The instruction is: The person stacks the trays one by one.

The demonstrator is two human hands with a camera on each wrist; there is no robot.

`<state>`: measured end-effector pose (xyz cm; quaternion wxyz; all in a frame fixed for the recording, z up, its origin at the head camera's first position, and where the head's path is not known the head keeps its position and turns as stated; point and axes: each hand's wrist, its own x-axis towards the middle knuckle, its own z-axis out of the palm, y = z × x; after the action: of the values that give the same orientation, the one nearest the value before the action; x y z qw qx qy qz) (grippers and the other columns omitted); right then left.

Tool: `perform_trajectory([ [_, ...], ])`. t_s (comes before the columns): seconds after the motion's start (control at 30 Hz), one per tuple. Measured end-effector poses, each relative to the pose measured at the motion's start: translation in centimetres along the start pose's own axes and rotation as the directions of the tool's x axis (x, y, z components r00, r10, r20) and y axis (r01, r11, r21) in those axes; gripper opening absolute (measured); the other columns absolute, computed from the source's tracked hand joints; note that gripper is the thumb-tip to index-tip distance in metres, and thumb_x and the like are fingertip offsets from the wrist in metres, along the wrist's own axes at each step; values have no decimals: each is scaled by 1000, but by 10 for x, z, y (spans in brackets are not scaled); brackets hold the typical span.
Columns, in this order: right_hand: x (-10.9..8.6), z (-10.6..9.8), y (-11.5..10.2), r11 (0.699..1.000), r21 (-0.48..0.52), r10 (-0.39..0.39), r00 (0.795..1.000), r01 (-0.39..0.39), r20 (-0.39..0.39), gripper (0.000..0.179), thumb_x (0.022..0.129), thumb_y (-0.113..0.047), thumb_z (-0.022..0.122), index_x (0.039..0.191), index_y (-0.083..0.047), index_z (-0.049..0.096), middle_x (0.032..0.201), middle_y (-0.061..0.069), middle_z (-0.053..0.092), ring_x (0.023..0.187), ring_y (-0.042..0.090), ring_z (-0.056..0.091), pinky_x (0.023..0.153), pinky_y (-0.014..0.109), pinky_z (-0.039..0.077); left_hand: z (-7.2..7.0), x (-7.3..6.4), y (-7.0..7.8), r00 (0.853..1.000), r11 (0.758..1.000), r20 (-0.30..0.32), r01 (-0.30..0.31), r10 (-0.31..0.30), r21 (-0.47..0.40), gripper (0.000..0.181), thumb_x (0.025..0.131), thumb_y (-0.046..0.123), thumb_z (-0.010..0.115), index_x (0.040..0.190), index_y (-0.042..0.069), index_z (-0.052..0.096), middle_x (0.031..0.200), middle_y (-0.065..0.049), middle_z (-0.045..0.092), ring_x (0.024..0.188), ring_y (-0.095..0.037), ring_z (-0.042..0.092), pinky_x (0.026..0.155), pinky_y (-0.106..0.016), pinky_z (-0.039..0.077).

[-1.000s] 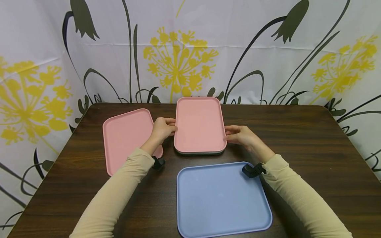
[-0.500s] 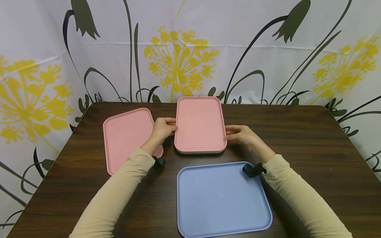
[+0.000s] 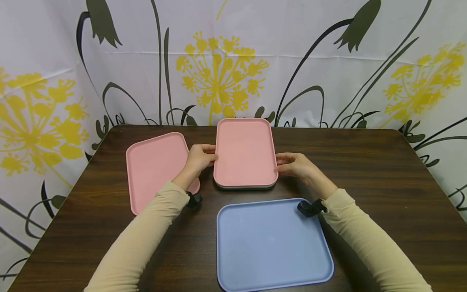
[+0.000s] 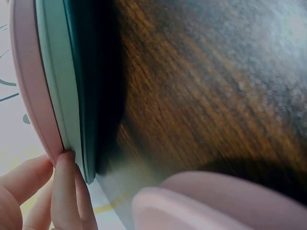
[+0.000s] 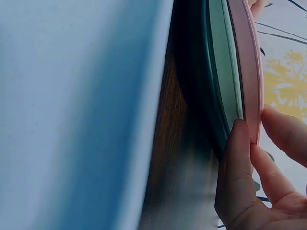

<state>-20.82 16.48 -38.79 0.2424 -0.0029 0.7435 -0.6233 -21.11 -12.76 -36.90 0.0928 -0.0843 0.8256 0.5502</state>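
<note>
Both arms point(image 3: 136, 237) reach forward, slanting inward — left hand point(image 3: 198, 159) and right hand point(image 3: 297, 166) pinch opposite edges of the top pink tray point(image 3: 245, 153), stacked above the mint tray point(image 4: 62, 86) and dark green tray point(image 4: 87, 108) — near the far edge of the table point(image 3: 365, 174).

A pink tray point(image 3: 157, 166) lies toward the table's point(image 3: 365, 166) back-left corner, a blue tray point(image 3: 273, 245) farther forward; floral cloth point(image 3: 248, 20) hangs behind.
</note>
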Motion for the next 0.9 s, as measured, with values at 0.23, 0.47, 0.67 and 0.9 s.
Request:
perform_trajectory([
  [0.23,1,1,-1,1000,-12,5,1000,-5,1,57,87,5,61,139,10,39,94,-2,57,79,1,60,81,20,57,-1,1,-1,1000,1000,18,-3,3,0,43,90,-2,57,132,-8,52,128,-27,58,105,-25,62,94,-40,53],
  [0.47,0,0,-1,1000,-17,13,1000,-13,9,58,88,5,60,141,9,37,97,-2,56,81,1,59,84,21,57,-1,1,-2,1000,1000,30,-2,2,-2,43,90,-1,56,132,-8,51,129,-28,58,110,-29,61,95,-41,52],
  [0.67,0,-1,-1,1000,-7,14,1000,-14,28,63,88,4,59,145,5,31,100,0,55,82,2,58,87,24,56,-1,0,0,999,1000,37,4,-4,-12,44,90,-2,56,133,-8,50,129,-28,57,112,-31,60,96,-41,52],
  [0.9,0,-1,-2,1000,11,18,999,-18,31,68,88,3,61,148,1,29,105,4,54,83,5,60,85,23,56,-1,0,1,999,1000,40,0,1,-24,44,90,-2,55,133,-9,50,128,-28,58,103,-24,62,94,-39,53],
])
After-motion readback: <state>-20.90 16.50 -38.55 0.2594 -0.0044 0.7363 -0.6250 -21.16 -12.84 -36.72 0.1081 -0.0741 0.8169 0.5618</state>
